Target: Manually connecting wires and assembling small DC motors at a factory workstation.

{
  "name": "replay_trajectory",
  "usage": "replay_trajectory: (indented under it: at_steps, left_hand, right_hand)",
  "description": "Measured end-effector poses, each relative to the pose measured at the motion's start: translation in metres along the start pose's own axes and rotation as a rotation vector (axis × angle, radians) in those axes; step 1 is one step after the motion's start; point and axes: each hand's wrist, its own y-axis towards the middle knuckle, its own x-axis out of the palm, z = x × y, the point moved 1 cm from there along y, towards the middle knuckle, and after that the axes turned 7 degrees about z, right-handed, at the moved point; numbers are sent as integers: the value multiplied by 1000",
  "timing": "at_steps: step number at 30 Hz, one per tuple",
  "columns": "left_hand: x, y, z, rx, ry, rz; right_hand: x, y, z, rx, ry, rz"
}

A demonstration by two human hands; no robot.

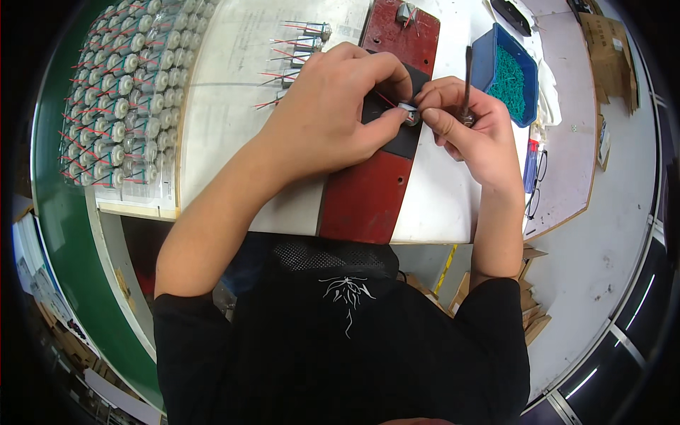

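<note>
Both hands over a red board [368, 195] on the white bench [439, 191], meeting above a black pad [404, 142] on that board. Left hand [329, 113] curled, thumb and fingers pinching a small silver motor [409, 113]; a red lead shows under the fingers. Right hand [471, 131] touching the motor with thumb and forefinger pressed together, remaining fingers wrapped round a thin dark tool [467, 78] standing upright. Left of the hands, a tray of motors [117, 99] in packed rows, red leads showing. Loose motors [301, 46] with leads between tray and board. Blue bin [492, 53] of green parts just beyond the right hand.
</note>
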Motion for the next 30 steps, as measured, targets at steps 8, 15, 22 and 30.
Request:
replay_trajectory:
  at_steps: [8, 15, 22, 30]
  left_hand:
    - [5, 1, 2, -231, -101, -43]
    - [5, 1, 5, -165, -47, -16]
    - [14, -4, 1, -20, 73, 28]
    - [12, 2, -3, -16, 73, -4]
  right_hand:
    - [11, -1, -1, -23, -84, 44]
    - [17, -4, -4, -35, -144, 121]
    - [9, -2, -2, 35, -175, 103]
    - [-20, -7, -6, -369, -398, -18]
